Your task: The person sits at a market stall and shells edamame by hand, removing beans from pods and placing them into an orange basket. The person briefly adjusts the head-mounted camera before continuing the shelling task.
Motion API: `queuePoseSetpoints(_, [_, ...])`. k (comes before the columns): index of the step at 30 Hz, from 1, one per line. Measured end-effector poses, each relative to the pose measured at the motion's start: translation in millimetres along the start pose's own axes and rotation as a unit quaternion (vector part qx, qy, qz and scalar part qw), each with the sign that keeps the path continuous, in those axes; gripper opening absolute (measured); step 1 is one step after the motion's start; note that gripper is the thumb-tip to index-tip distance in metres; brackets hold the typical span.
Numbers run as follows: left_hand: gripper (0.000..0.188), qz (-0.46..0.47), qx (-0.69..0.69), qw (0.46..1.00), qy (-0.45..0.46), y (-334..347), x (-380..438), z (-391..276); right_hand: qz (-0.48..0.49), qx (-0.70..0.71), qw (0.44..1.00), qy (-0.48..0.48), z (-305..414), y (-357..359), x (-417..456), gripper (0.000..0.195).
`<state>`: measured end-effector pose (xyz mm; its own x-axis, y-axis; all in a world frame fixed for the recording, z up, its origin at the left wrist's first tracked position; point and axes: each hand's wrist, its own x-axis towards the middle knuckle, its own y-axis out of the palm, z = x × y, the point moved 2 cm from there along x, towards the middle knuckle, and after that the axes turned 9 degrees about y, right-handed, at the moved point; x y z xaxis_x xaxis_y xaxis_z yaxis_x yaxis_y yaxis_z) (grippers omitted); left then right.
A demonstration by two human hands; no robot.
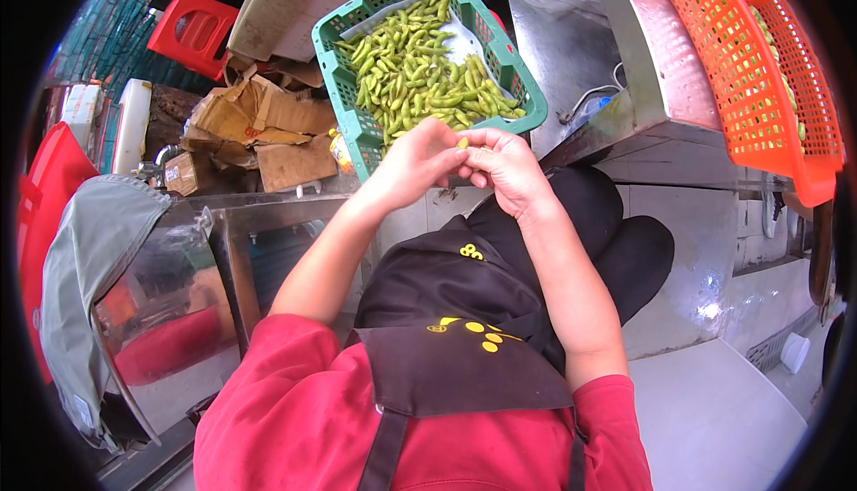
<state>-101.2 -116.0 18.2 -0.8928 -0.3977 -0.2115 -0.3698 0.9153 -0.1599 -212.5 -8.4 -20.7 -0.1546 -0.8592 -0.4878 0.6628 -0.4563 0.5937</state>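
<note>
Both hands meet over the near rim of a green plastic crate [532,106]. A small green soybean pod [462,143] shows between their fingertips. My left hand [427,151] pinches it from the left, thumb and fingers bent. My right hand [501,161] grips it from the right, its fingers curled; part of the pod is hidden by the fingers. Under and beyond the hands, the crate holds a heap of soybean pods [415,76] on a pale liner [465,41], part of which lies bare at the right.
At the right, an orange perforated plastic basket [720,49] with green pieces inside rests on a metal-edged counter [659,29]. Crumpled cardboard [268,116] and a red plastic stool [194,32] lie left of the crate. A grey cloth [100,223] drapes over a glass-sided case [174,303] nearby.
</note>
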Motion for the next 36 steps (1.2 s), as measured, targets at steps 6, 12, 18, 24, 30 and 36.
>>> queuePoseSetpoints(6, [0.026, -0.099, -0.031, 0.995, -0.012, -28, 14, 15, -0.011, 0.096, 0.995, 0.027, 5, -1, -4, 0.022])
queuePoseSetpoints(12, [0.023, -0.16, 0.566, 0.805, 0.074, -47, 49, 37, 0.025, 0.187, 0.981, 0.053, 7, -6, -1, 0.014])
queuePoseSetpoints(18, [0.022, -0.157, 0.588, 0.793, 0.017, -47, 61, 53, 0.019, 0.177, 0.983, 0.04, 6, -8, 0, 0.012])
queuePoseSetpoints(24, [0.018, -0.077, 0.116, 0.988, 0.059, -26, 19, 5, 0.013, 0.144, 0.989, -0.013, 12, 2, -7, 0.021])
queuePoseSetpoints(30, [0.02, 0.096, -0.31, 0.938, -0.12, -6, 4, -16, 0.122, 0.139, 0.982, -0.037, 13, 2, -7, 0.022])
queuePoseSetpoints(36, [0.021, 0.108, -0.127, 0.984, -0.069, -3, 6, -26, 0.059, 0.134, 0.989, -0.037, 11, -4, -5, 0.012])
